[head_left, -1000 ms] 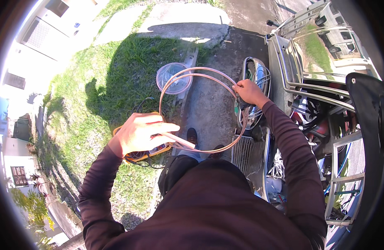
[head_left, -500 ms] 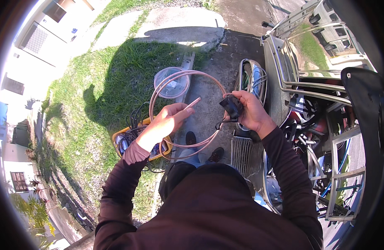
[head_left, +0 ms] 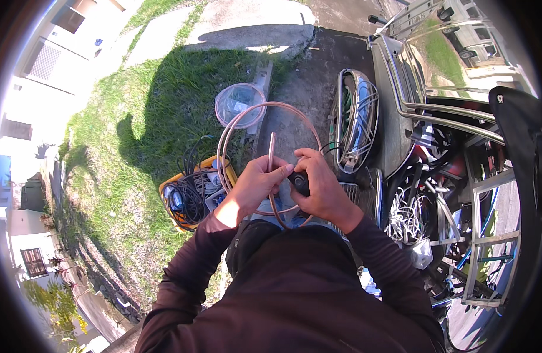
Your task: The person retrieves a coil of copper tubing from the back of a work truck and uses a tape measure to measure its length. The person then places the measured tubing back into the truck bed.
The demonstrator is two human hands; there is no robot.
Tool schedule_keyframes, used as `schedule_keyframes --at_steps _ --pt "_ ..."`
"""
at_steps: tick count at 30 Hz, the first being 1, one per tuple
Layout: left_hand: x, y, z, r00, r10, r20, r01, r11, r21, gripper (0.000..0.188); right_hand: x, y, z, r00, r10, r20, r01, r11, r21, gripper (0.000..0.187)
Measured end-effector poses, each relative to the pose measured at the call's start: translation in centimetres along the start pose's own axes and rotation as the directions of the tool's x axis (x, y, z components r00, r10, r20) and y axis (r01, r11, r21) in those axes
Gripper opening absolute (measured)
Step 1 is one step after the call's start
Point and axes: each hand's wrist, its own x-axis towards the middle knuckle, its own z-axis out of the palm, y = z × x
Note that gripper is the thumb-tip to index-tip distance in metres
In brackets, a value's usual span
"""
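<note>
In front of my body a loose coil of copper tube hangs in wide loops. The fingers and thumb of my left hand are closed round the tube near its free end, which points up and away from me. My right hand grips a small, black, rounded object, its kind unclear, with a thin dark cord or strap beside it. Both hands are close together, the left fingertips near the black object. My right fingers partly cover the black object, so I cannot tell whether it touches the tube.
A yellow tool tray full of dark cables sits on the grass to the left. Beyond the coil lies a clear-wrapped pinkish coil. To the right are a long chrome-framed item, a vehicle's metal rails, white cord and a ladder.
My hands have come together from apart. My right hand moved left and nearer my body with the black object, and the tube's free end now points more upright.
</note>
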Motion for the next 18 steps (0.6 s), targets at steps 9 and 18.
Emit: schedule_keyframes --at_steps 9,18 --pt "0.0 -1.6 -2.2 0.995 0.090 0.040 -0.089 0.995 -0.040 0.026 -5.4 2.8 0.1 0.746 0.507 0.432 -0.636 0.735 0.235 0.026" --pt "0.9 -7.8 1.8 0.946 0.282 -0.162 -0.292 0.956 -0.039 0.037 -2.5 -0.5 1.5 0.366 0.684 0.631 -0.838 -0.052 0.543 0.027"
